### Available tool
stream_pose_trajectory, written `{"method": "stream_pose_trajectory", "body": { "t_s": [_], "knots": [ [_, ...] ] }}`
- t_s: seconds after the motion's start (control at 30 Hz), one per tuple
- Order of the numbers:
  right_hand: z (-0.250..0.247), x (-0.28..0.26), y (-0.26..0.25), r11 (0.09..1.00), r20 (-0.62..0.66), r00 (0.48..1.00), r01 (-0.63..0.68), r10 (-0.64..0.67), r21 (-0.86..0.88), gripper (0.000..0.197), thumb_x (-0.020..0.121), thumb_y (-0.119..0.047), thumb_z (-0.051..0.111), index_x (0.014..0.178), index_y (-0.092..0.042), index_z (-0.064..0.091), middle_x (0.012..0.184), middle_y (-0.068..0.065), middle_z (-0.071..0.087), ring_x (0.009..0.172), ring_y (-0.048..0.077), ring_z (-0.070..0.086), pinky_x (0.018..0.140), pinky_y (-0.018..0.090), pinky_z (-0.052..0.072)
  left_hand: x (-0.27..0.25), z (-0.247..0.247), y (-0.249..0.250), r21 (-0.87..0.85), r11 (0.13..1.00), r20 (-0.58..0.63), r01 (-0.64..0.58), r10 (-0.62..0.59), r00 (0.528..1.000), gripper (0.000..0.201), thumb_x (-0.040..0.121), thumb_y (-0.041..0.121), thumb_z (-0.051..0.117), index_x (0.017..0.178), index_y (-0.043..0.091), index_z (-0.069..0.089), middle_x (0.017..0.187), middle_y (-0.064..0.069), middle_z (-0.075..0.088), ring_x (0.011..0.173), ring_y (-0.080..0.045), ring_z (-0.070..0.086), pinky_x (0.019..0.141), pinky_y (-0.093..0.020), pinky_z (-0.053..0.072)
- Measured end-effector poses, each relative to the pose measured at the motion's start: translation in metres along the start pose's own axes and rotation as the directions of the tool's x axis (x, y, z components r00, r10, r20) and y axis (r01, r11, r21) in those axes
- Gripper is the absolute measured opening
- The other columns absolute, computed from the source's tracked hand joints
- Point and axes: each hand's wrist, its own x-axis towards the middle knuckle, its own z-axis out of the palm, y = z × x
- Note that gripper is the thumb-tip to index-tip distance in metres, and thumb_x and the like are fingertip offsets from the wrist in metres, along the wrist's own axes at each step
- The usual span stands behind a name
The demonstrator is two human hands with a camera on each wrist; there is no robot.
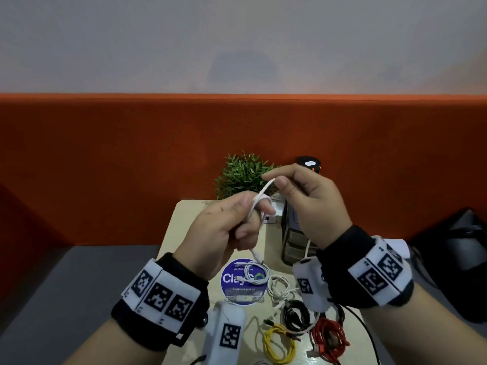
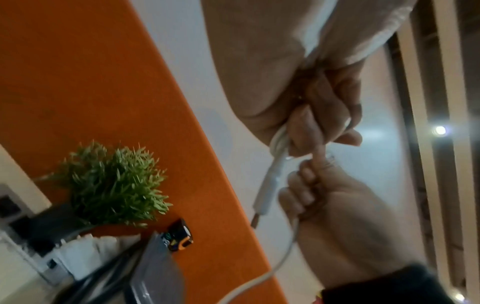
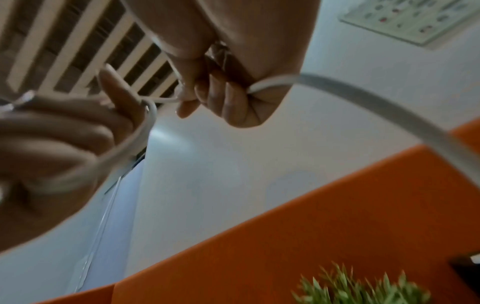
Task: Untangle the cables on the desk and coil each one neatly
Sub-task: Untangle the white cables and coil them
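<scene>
Above the desk, my left hand (image 1: 250, 217) grips a white cable (image 1: 265, 190) that is looped around its index finger. My right hand (image 1: 275, 181) pinches the same cable just above, between thumb and forefinger. One plug end (image 1: 257, 257) dangles below the left hand. In the left wrist view a white plug (image 2: 267, 189) hangs between the two hands. The right wrist view shows the loop (image 3: 149, 121) on the left index finger. On the desk (image 1: 181, 222) lie two coiled white cables (image 1: 254, 272) (image 1: 280, 287), then black (image 1: 296, 313), yellow (image 1: 279, 342) and red (image 1: 329, 335) ones.
A small green plant (image 1: 245, 175) and a dark drawer unit (image 1: 291, 238) stand at the back of the desk against an orange partition (image 1: 105, 167). A round blue sticker (image 1: 237, 281) lies under one white coil. A black bag (image 1: 458, 259) sits to the right.
</scene>
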Motion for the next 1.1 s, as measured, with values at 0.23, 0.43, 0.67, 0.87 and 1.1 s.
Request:
{"method": "stream_pose_trajectory", "body": {
  "t_s": [0.23,0.43,0.67,0.87,1.1],
  "knots": [
    [0.038,-0.026,0.03,0.917,0.283,0.909,-0.361,0.306,0.169,0.04,0.099,-0.011,0.045,0.089,-0.041,0.07,0.06,0.005,0.048,0.05,0.012,0.039,0.045,0.019,0.029,0.006,-0.003,0.01,-0.252,0.961,-0.088,-0.112,0.092,0.992,0.02,0.097,0.02,0.035,0.094,0.006,0.048,0.059,0.001,0.042,0.045,-0.011,0.037,0.049,-0.022,0.038],
    [0.035,-0.039,0.032,0.917,0.428,0.83,-0.398,0.358,0.005,0.023,0.099,-0.02,0.047,0.095,-0.028,0.068,0.048,-0.005,0.045,0.042,0.008,0.032,0.046,0.023,0.029,0.008,-0.005,0.004,-0.023,0.99,-0.322,-0.137,0.123,0.939,0.021,0.099,0.021,0.029,0.095,0.009,0.047,0.078,-0.008,0.07,0.073,-0.022,0.07,0.063,-0.03,0.057],
    [0.02,-0.043,0.019,0.957,0.444,0.847,-0.259,0.291,-0.133,0.017,0.095,-0.026,0.055,0.101,-0.033,0.07,0.055,-0.007,0.052,0.053,0.01,0.045,0.055,0.03,0.039,0.011,-0.028,-0.006,0.695,0.712,-0.221,-0.098,0.341,0.914,0.018,0.101,0.021,0.036,0.101,0.014,0.052,0.077,-0.001,0.07,0.071,-0.01,0.068,0.064,-0.022,0.051],
    [-0.004,-0.017,-0.001,0.988,0.225,0.974,0.022,0.013,-0.153,0.004,0.081,-0.019,0.073,0.079,-0.021,0.07,0.071,-0.007,0.069,0.07,0.003,0.064,0.065,0.019,0.05,0.004,-0.021,-0.014,0.721,0.691,-0.054,-0.043,0.119,0.991,0.035,0.095,0.037,0.035,0.073,0.028,0.061,0.048,0.006,0.047,0.047,-0.008,0.042,0.052,-0.026,0.035],
    [0.0,-0.005,0.009,0.998,0.08,0.996,0.036,-0.04,0.044,0.022,0.087,-0.014,0.063,0.099,-0.03,0.073,0.07,-0.013,0.057,0.068,0.0,0.05,0.064,0.01,0.037,0.004,-0.005,0.001,-0.028,1.0,0.076,-0.005,0.007,0.997,0.031,0.092,0.025,0.04,0.085,0.001,0.058,0.045,0.002,0.035,0.039,-0.01,0.026,0.042,-0.02,0.025]
  ]
}}
